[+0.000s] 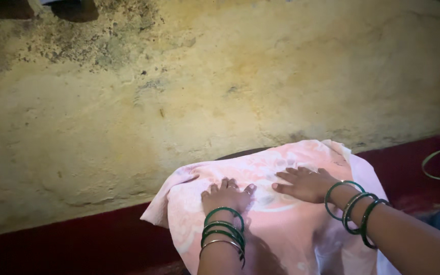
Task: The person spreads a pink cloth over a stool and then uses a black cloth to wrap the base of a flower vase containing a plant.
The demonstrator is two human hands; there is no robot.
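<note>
1. Left hand (226, 196): fingers curled, knuckles pressing the pink cloth (281, 224), gripping nothing.
2. Right hand (305, 184): flat, fingers extended, resting on the cloth.
3. Cloth lay draped beside the yellow wall (179, 91).

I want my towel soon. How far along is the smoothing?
Done: the pink patterned cloth is already spread over a rounded, hidden surface. In hand: the left hand and right hand press flat on its middle. Left: the near-left edge hangs rumpled, and no fold shows yet.

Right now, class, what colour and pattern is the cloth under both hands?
Pale pink cloth with a faint white floral pattern, seen in the head view.
</note>
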